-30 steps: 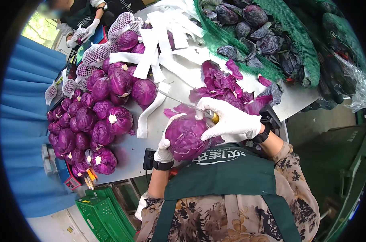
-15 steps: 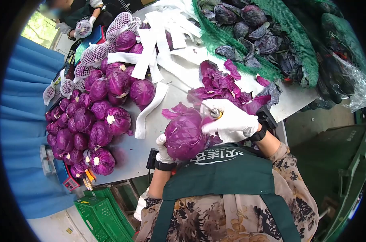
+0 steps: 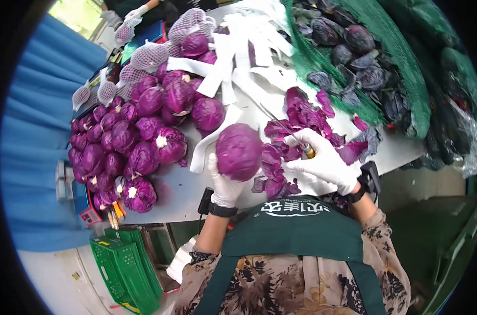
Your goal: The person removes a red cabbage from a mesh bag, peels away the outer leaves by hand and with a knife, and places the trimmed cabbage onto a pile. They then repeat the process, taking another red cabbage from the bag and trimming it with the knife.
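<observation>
My left hand point(image 3: 226, 185), in a white glove, is closed on a smooth round red cabbage point(image 3: 239, 151) and holds it up over the metal table point(image 3: 176, 198). Gloved in white too, my right hand point(image 3: 326, 164) grips a knife point(image 3: 307, 151) by its yellowish handle. The thin blade points up and left, apart from the cabbage. Loose purple leaves point(image 3: 307, 116) lie under and beyond the knife, and more leaves are between my hands.
Many red cabbages point(image 3: 124, 137) are piled at left, some in white foam nets point(image 3: 150, 55). White net sleeves point(image 3: 243, 47) lie at the back. A green mesh sack point(image 3: 414, 89) holds dark cabbages. Green crates point(image 3: 120, 268) stand below. Another person's gloved hand point(image 3: 137, 11) is at the far left.
My right hand has moved right, away from the cabbage, with the knife. Peeled leaves have come down onto the table between my hands. The cabbage looks smoother and is raised slightly.
</observation>
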Demonstrator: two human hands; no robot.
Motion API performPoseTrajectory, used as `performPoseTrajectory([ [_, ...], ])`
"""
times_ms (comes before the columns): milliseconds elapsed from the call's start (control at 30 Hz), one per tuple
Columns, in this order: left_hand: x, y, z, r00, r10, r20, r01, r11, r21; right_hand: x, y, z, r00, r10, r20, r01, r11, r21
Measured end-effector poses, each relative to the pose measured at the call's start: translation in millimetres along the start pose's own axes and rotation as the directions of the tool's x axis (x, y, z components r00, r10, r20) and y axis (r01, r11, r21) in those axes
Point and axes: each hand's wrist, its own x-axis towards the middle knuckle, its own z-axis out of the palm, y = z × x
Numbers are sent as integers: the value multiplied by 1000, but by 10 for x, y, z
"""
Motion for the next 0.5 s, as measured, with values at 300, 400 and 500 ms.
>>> performPoseTrajectory([
  [300, 63, -212, 460, 815, 578, 45, -391, 490, 779, 123, -200, 479, 988, 111, -106, -134, 963, -235],
  [400, 76, -185, 426, 734, 654, 181, -439, 255, 861, 143, -139, 501, 990, 53, -132, -80, 974, -211],
  [500, 60, -180, 478, 720, 665, 197, -445, 225, 867, 154, -155, 472, 993, 83, -78, -94, 985, -144],
])
